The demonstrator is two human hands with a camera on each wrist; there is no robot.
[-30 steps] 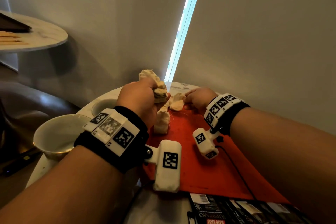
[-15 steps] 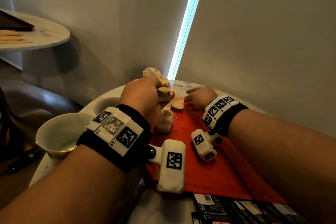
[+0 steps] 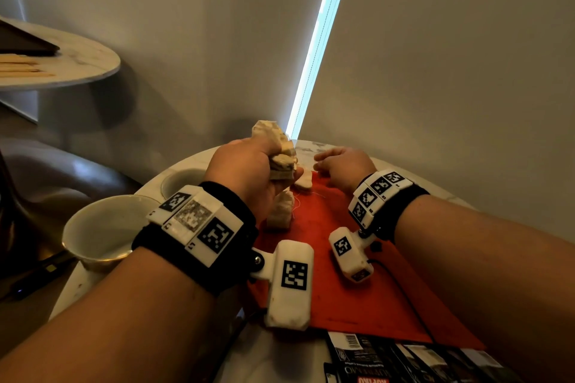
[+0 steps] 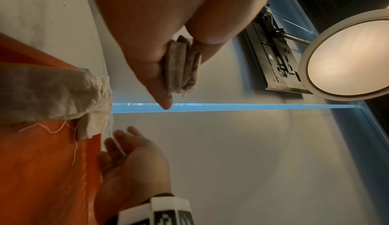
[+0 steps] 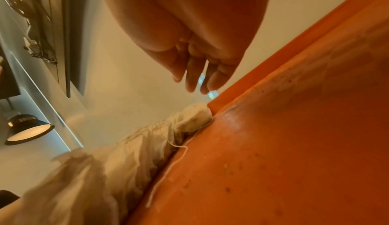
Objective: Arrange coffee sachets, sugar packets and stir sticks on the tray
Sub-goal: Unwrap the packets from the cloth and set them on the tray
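Observation:
My left hand [image 3: 261, 165] grips a bunch of cream cloth sachets [image 3: 280, 149] above the far left corner of the red tray [image 3: 357, 289]; the left wrist view shows the bunch [image 4: 181, 65] pressed between thumb and fingers. One cream sachet [image 3: 280, 211] lies on the tray below that hand, and another [image 3: 303, 182] lies at the tray's far edge. My right hand [image 3: 329, 162] hovers just right of that far sachet with relaxed fingers [image 5: 195, 78] and holds nothing I can make out. Loose white threads trail from the sachets [image 5: 130, 158] onto the tray [image 5: 294, 145].
Several black coffee sachets [image 3: 389, 361] lie at the table's near edge, in front of the tray. Two white cups [image 3: 102, 230] [image 3: 182, 180] stand left of the tray. A second round table at far left carries wooden stir sticks [image 3: 21, 68]. A wall stands close behind.
My right hand has come off the sachet at the tray's far edge and drawn slightly to the right. My left hand keeps its hold on the bunch, barely moving.

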